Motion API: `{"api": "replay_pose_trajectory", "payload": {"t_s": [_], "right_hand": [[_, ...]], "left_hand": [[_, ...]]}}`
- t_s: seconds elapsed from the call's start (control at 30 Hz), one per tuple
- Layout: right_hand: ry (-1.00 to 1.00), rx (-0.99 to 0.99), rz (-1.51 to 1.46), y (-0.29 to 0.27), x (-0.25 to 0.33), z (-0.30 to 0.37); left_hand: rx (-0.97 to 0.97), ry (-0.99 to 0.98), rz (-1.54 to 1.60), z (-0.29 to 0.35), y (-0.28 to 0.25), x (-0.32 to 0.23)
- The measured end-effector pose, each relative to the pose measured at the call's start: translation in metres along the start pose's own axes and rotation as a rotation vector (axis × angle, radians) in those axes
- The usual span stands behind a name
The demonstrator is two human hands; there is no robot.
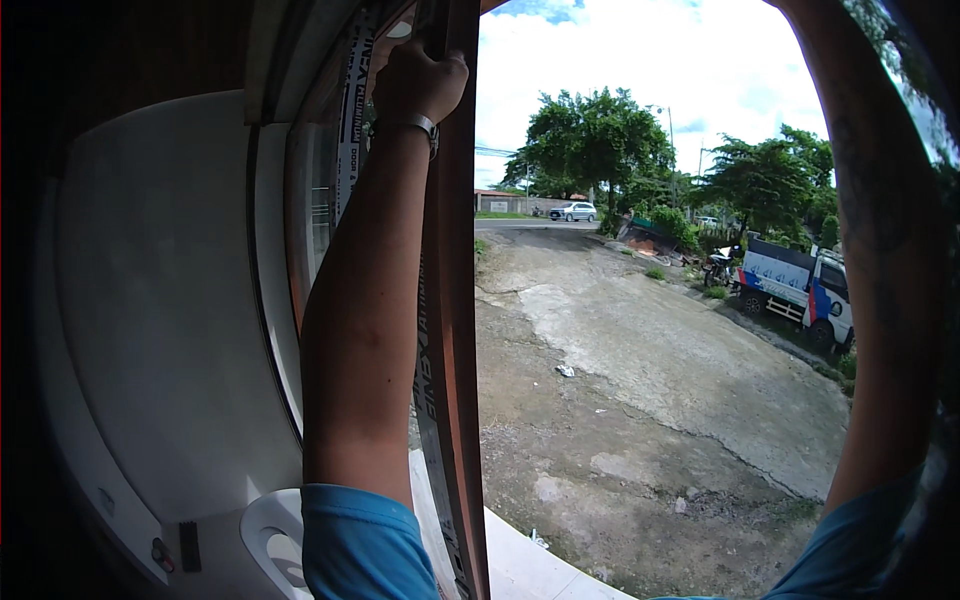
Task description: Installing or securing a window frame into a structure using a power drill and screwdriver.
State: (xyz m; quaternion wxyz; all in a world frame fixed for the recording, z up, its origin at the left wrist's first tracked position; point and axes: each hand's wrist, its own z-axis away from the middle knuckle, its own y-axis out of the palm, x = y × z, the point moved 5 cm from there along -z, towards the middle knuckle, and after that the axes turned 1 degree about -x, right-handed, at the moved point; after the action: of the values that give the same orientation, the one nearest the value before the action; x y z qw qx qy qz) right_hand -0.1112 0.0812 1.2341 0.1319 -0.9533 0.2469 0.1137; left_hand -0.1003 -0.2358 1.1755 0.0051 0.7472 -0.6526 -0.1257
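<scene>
We have a brown window frame bar (pixel 455 300) running nearly straight up and down through the middle of the view, its long axis vertical, its lower end dropping past the white sill (pixel 520 565) and its top leaving the picture above. Our left hand (pixel 418 82) is wrapped tightly around it high up, fingers curled over its edge, probably to steady the tall piece so it stays plumb. A metal bracelet (pixel 415 125) sits at that wrist, and a blue sleeve (pixel 355 545) covers the upper arm. Our right arm (pixel 885 250) reaches up along the right side, but its hand is out of view, so we cannot tell its grip. Left of the bar is a glass pane (pixel 315 200) and a white wall (pixel 170 300); outside lie a rough concrete yard (pixel 650 400), trees (pixel 595 135) and a truck (pixel 800 290).
</scene>
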Motion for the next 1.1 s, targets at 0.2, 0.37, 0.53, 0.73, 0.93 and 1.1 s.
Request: {"api": "replay_pose_trajectory", "payload": {"t_s": [0.2,0.37,0.53,0.73,0.93,1.1], "right_hand": [[0.154,-0.039,0.055,0.0,0.011,0.011],[-0.121,-0.251,-0.12,0.004,-0.018,-0.008],[-0.068,-0.207,-0.286,0.021,-0.011,0.002],[-0.024,-0.394,-0.345,0.003,-0.024,-0.003],[-0.011,-0.287,-0.049,-0.003,-0.047,-0.02],[-0.06,0.098,-0.251,0.007,-0.028,-0.004]], "left_hand": [[-0.003,0.003,-0.018,-0.003,0.0,0.006],[0.032,0.02,0.014,-0.01,0.007,0.004],[0.03,-0.022,-0.162,-0.014,-0.005,0.007],[-0.48,0.642,-0.206,-0.035,-0.017,-0.082],[-0.162,0.534,-0.412,-0.095,0.014,-0.064],[-0.149,0.496,-0.465,-0.092,0.001,-0.04]]}}
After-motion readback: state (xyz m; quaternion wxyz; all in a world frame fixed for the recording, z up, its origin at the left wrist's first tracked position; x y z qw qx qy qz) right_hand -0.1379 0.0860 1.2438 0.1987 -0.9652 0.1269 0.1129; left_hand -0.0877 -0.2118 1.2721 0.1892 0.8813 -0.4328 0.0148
